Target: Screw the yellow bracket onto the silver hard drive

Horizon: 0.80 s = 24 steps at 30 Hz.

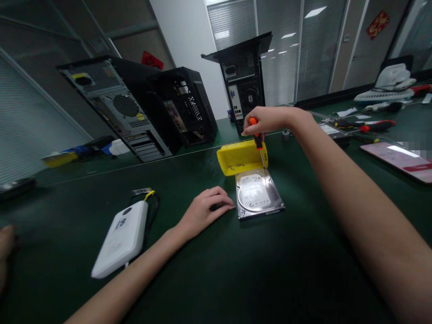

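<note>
A silver hard drive [254,193] lies flat on the dark green tabletop, its label facing up. My right hand [266,120] grips a screwdriver [258,140] with an orange and black handle, held nearly upright. Its tip meets the far right corner of the drive. Resting on the table, my left hand [209,204] has its fingers stretched out and the fingertips at the drive's left edge. Directly behind the drive sits a yellow plastic bin [232,157] with a few small dark screws inside.
A white power bank [123,238] with a strap lies at left. Computer cases [135,108] stand at the back, another tower [243,81] behind the bin. On the right are a pink phone or tablet [400,159] and red-handled pliers [374,126]. Another person's hand [5,243] shows at far left.
</note>
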Each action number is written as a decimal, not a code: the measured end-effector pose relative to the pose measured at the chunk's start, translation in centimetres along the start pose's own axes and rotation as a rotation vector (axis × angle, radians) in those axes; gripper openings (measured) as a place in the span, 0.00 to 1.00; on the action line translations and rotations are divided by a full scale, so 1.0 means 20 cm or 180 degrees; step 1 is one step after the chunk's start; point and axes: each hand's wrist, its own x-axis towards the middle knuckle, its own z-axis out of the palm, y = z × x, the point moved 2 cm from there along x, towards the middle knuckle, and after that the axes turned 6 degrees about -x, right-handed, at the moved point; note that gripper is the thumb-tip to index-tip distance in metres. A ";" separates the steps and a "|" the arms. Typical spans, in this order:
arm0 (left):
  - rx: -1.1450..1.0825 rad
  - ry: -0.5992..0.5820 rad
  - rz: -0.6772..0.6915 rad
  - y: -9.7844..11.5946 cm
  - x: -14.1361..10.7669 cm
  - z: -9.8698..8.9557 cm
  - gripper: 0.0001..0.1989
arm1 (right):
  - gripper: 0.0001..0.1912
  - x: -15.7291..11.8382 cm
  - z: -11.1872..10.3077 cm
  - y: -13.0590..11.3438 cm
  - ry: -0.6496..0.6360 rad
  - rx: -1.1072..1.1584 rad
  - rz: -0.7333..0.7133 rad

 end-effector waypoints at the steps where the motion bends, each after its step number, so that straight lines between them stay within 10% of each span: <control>1: 0.0034 0.0082 -0.0051 0.00 0.00 0.00 0.08 | 0.12 0.00 0.00 0.00 0.0007 -0.0020 -0.0019; 7: -0.0225 0.0943 -0.0454 0.02 0.09 0.04 0.10 | 0.13 0.01 0.00 -0.01 -0.0024 -0.0151 -0.0059; 24: 0.0064 0.0949 -0.0692 0.01 0.11 0.07 0.12 | 0.12 0.00 0.00 -0.01 0.0008 -0.0081 -0.0048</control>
